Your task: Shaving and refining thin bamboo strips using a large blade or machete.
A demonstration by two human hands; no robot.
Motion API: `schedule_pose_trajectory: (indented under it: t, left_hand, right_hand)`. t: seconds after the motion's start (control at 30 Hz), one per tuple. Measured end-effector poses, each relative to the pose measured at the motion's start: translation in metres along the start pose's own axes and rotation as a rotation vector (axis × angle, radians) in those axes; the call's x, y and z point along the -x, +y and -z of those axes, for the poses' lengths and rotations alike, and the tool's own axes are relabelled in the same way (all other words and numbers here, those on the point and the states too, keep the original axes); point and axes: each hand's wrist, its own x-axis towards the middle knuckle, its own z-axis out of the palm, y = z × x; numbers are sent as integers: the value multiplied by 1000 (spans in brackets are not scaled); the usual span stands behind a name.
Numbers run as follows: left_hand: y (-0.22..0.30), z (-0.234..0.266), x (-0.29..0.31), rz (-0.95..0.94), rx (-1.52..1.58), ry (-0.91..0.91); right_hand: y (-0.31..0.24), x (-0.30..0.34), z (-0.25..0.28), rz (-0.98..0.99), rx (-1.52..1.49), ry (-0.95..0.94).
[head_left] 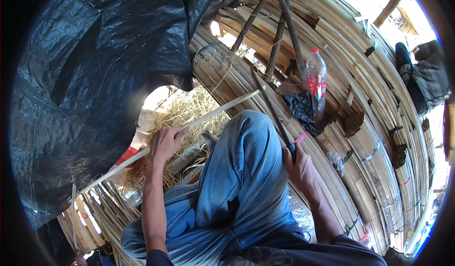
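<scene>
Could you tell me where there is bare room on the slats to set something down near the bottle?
The slat floor is bare right of the bottle, up to the dark blocks. Left of the bottle it is crowded: black bag, sticks, and the knife in the right hand. The left hand holds a strip over straw.
</scene>
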Motion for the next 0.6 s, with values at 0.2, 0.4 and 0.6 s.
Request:
schedule_pose_trajectory:
  t: [0.2, 0.4, 0.6]
  left_hand:
    - [7, 16, 3, -89, -145, 168]
    - [29, 65, 25, -275, -213, 568]
    - [3, 25, 6, -175, -88, 252]
  right_hand:
    - [1, -1, 12, -53, -40, -92]
    - [-16, 8, 33, 29, -211, 123]
    - [3, 9, 13, -128, 9, -115]
